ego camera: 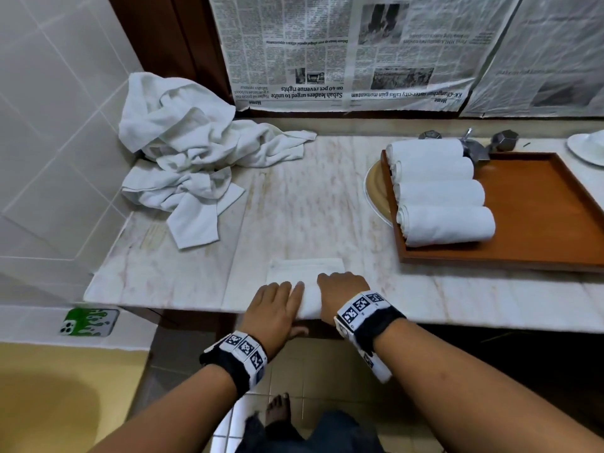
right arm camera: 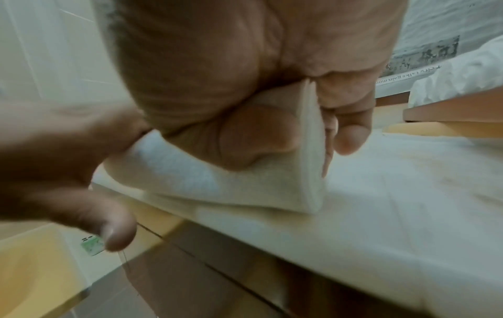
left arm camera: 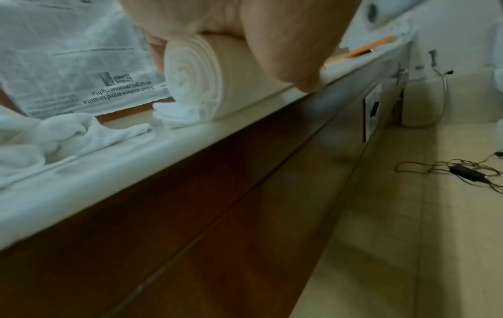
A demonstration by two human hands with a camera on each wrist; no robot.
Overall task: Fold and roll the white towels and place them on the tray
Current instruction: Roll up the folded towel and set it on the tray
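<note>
We record a white towel (ego camera: 307, 282) at the near edge of the marble bench (ego camera: 327, 197), partly rolled. The rolled part lies with its long axis running left to right, parallel to the bench edge; the unrolled, folded flat part extends away from us toward the newspaper-covered wall (ego camera: 327, 50). In the left wrist view the roll's left end (left arm camera: 190, 73) faces the camera and shows a tight spiral of layers.

Both hands sit on top of the roll. Our left hand (ego camera: 274, 305) covers its left portion, fingers laid over the top and thumb (ego camera: 299, 331) hanging below the bench edge. Our right hand (ego camera: 341, 291) covers the right portion, fingers curled over the far side; the right wrist view shows the thumb (right arm camera: 245, 137) tucked against the near side of the roll, so this hand grips the cloth. The left hand's fingers also wrap over the roll in its wrist view. A bare strip of the roll shows between the two hands.

The wooden tray (ego camera: 539, 207) stands on the bench to the right, well apart from the hands. Four rolled towels (ego camera: 441, 191) lie in a column along its left side, their long axes also left to right. A heap of unfolded white towels (ego camera: 189, 158) lies at the bench's far left corner. A phone in a green case (ego camera: 90, 322) rests on the ledge below left.
</note>
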